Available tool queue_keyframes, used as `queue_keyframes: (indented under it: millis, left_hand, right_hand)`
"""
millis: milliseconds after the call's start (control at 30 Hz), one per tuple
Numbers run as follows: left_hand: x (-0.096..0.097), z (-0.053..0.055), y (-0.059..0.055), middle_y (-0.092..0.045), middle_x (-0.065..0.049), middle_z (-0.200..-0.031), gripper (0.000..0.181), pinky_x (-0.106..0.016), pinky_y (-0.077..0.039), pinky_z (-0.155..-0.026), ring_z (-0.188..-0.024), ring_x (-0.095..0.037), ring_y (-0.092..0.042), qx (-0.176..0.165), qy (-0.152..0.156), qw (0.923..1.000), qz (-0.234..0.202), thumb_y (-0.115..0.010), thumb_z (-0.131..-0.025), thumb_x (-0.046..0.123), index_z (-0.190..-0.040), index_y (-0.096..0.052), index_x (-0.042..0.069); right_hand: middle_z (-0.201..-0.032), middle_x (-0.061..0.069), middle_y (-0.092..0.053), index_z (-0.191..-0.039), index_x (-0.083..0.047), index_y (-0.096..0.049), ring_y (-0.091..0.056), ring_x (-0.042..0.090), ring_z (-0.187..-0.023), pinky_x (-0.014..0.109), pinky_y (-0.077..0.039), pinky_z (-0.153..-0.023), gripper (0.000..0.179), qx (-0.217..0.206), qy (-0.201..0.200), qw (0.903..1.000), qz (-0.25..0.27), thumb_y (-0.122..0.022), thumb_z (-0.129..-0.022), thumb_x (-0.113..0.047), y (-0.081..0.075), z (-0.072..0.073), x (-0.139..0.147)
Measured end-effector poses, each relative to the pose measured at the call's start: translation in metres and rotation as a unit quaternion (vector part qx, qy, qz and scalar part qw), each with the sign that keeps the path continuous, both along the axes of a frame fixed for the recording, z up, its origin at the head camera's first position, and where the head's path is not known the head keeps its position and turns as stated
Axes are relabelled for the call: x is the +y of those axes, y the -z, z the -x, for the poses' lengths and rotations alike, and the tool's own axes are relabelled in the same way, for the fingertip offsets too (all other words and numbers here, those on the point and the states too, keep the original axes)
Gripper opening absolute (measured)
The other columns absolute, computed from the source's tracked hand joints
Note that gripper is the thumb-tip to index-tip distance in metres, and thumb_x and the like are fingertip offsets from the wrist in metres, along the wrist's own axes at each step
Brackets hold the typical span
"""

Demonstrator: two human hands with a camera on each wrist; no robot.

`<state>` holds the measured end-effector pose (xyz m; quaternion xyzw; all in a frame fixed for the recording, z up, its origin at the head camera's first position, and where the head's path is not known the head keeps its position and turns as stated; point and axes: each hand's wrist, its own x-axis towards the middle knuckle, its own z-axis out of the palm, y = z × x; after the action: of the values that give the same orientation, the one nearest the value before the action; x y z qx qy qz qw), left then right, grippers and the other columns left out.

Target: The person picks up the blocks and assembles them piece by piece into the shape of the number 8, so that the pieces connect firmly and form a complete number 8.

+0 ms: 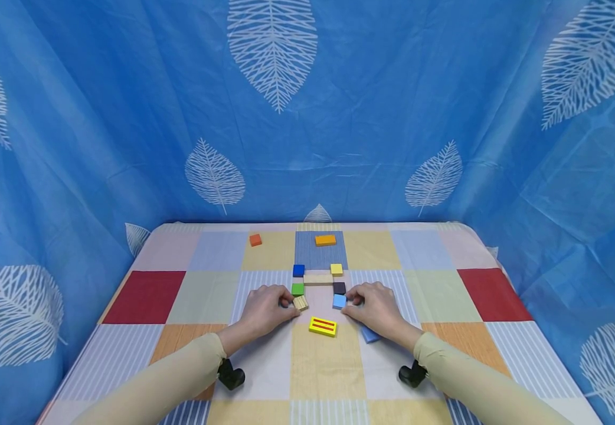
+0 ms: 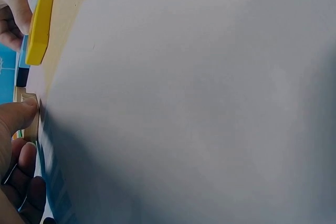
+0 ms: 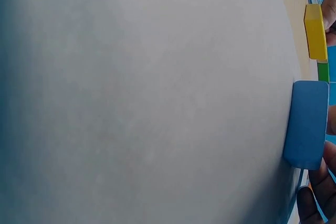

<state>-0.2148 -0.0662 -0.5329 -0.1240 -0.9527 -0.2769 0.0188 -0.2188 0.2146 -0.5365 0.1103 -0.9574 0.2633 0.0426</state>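
My left hand [image 1: 267,308] pinches a plain wood-coloured block [image 1: 300,303] between thumb and fingers; in the left wrist view the thumb presses its near side. Opposite, my right hand [image 1: 375,307] holds a light blue block [image 1: 339,301] at its right edge, thumb nearest me. A green block [image 1: 298,289] and a dark blue block [image 1: 299,271] line up beyond the wooden one. Behind the light blue one are a black block [image 1: 339,288] and a yellow block [image 1: 336,270]. One long pale wood block [image 1: 319,280] spans between these two rows.
A yellow block with red stripes [image 1: 323,326] lies nearer me, between the forearms. Partly under my right hand is a blue rectangular block [image 3: 307,124]. Toward the far edge of the patchwork-covered table [image 1: 196,366] are an orange-red block [image 1: 255,240] and an orange block [image 1: 326,240].
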Motion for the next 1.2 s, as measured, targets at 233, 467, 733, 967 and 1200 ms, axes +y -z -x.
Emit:
queue_keyframes:
  millis: [233,467,733,967,1200]
  left_hand:
    - [0.0001,0.0001,0.0001,-0.055,0.012,-0.078,0.027,-0.040,-0.035,-0.081,-0.077,-0.014,-0.046,-0.002,0.000,1.0000,-0.002,-0.087,-0.082,0.037,-0.093,-0.070,0.019]
    - [0.0004,-0.0004,0.0003,-0.055,0.012,-0.077,0.026,-0.041,-0.035,-0.080,-0.076,-0.014,-0.046,0.002,0.001,1.0000,0.000,-0.087,-0.082,0.036,-0.093,-0.070,0.019]
    - [0.0019,-0.0001,-0.0014,-0.055,0.012,-0.076,0.026,-0.042,-0.035,-0.081,-0.076,-0.015,-0.046,-0.006,-0.003,1.0000,0.001,-0.086,-0.082,0.035,-0.092,-0.069,0.019]
    - [0.0019,0.0001,-0.0014,-0.055,0.011,-0.077,0.026,-0.042,-0.035,-0.081,-0.076,-0.014,-0.046,-0.007,-0.003,1.0000,0.004,-0.087,-0.082,0.035,-0.092,-0.070,0.018]
    - [0.0023,-0.0003,-0.0018,-0.055,0.011,-0.076,0.026,-0.042,-0.035,-0.080,-0.077,-0.015,-0.046,-0.011,-0.005,0.9999,0.004,-0.087,-0.082,0.035,-0.092,-0.070,0.018]
  right_hand:
    - [-0.078,-0.014,-0.057,-0.099,-0.021,-0.077,-0.050,0.015,-0.087,0.043,-0.034,-0.087,0.027,-0.004,0.004,1.0000,0.003,-0.088,-0.079,-0.036,-0.0006,0.0001,-0.0004]
    - [-0.079,-0.014,-0.057,-0.099,-0.021,-0.077,-0.050,0.015,-0.087,0.043,-0.035,-0.086,0.027,-0.005,0.003,1.0000,0.003,-0.087,-0.079,-0.037,-0.0010,0.0004,-0.0005]
    - [-0.079,-0.014,-0.057,-0.098,-0.022,-0.077,-0.050,0.015,-0.086,0.043,-0.035,-0.085,0.026,0.002,0.001,1.0000,0.004,-0.088,-0.079,-0.035,-0.0012,0.0004,-0.0001]
    - [-0.080,-0.014,-0.058,-0.098,-0.022,-0.077,-0.050,0.015,-0.086,0.042,-0.035,-0.083,0.025,0.000,0.003,1.0000,0.001,-0.088,-0.080,-0.035,-0.0011,0.0007,-0.0005]
    - [-0.080,-0.014,-0.057,-0.099,-0.021,-0.077,-0.050,0.016,-0.086,0.042,-0.035,-0.084,0.027,-0.002,0.005,1.0000,0.000,-0.088,-0.080,-0.036,-0.0014,-0.0006,-0.0002]
